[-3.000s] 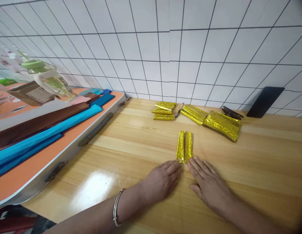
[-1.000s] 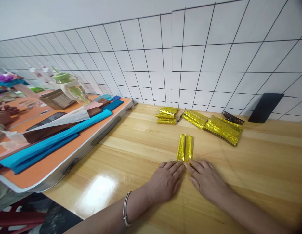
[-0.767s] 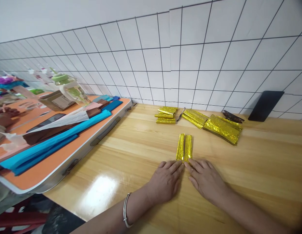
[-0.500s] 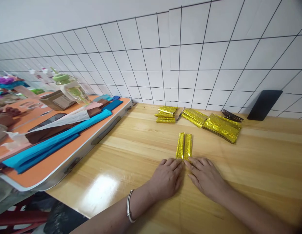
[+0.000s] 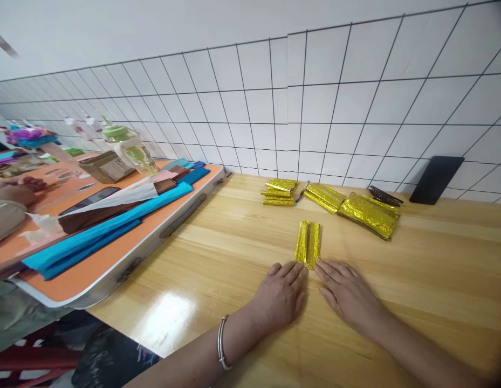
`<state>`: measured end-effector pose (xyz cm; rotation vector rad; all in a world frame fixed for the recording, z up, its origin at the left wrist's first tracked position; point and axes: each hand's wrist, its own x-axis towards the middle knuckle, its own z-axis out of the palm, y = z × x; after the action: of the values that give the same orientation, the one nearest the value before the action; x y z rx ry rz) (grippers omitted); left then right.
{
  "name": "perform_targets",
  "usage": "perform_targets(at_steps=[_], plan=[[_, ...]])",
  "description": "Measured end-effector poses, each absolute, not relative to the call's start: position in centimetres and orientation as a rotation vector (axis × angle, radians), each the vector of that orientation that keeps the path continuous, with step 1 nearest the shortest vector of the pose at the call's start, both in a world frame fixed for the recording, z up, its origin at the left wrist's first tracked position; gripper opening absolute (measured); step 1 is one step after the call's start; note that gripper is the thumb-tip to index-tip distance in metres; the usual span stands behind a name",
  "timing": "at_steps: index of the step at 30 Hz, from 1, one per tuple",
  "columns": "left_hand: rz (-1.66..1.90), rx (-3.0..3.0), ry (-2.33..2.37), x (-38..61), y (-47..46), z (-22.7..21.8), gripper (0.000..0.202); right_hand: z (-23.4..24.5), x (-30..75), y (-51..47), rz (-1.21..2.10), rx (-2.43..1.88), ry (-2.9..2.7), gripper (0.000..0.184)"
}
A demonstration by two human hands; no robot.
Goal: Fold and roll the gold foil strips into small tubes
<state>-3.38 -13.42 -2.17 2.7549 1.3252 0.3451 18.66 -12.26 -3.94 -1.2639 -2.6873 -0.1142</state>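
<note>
A small piece of shiny gold foil (image 5: 307,243) lies on the wooden table in front of me. Its two long sides are folded inward, with a narrow dark gap running down the middle. My left hand (image 5: 280,293) rests palm down, its stretched fingertips on the near left corner of the foil. Lying flat on the other side, my right hand (image 5: 349,293) touches the near right corner with its fingertips. Neither hand grips anything. Farther back are a stack of folded gold strips (image 5: 279,193) and flat gold foil sheets (image 5: 369,214).
A dark pen-like tool (image 5: 302,192), a black hair clip (image 5: 384,196) and a black slab (image 5: 436,180) stand or lie near the tiled wall. On the left, an orange-topped table (image 5: 88,275) carries blue paper (image 5: 112,231), a cardboard box (image 5: 107,166) and a bottle (image 5: 131,145); another person's hand (image 5: 32,183) is there.
My fingertips have slid slightly apart along the foil's near edge, the right hand outward, showing more of that edge. The whole view has shifted a little.
</note>
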Motion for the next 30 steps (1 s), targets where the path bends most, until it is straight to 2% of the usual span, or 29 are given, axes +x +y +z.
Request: perform_targets(at_steps=[9, 17, 23, 30], plan=[[0.337, 2.673, 1.283, -3.7, -12.7, -1.5, 0.050, -4.0, 18.5, -12.3, -0.167, -1.282, -2.713, 0.047], [0.397, 2.702, 1.269, -3.4, -12.3, -1.8, 0.045, -3.9, 17.9, -11.9, -0.172, -1.349, -2.700, 0.043], [0.478, 2.705, 1.213, -3.4, -8.2, -1.7, 0.026, -3.0, 15.5, -12.7, -0.058, -1.489, -2.646, 0.050], [0.635, 2.634, 1.318, -2.4, -6.9, -3.7, 0.019, -1.3, 14.3, -13.2, 0.129, -1.389, -2.683, 0.046]])
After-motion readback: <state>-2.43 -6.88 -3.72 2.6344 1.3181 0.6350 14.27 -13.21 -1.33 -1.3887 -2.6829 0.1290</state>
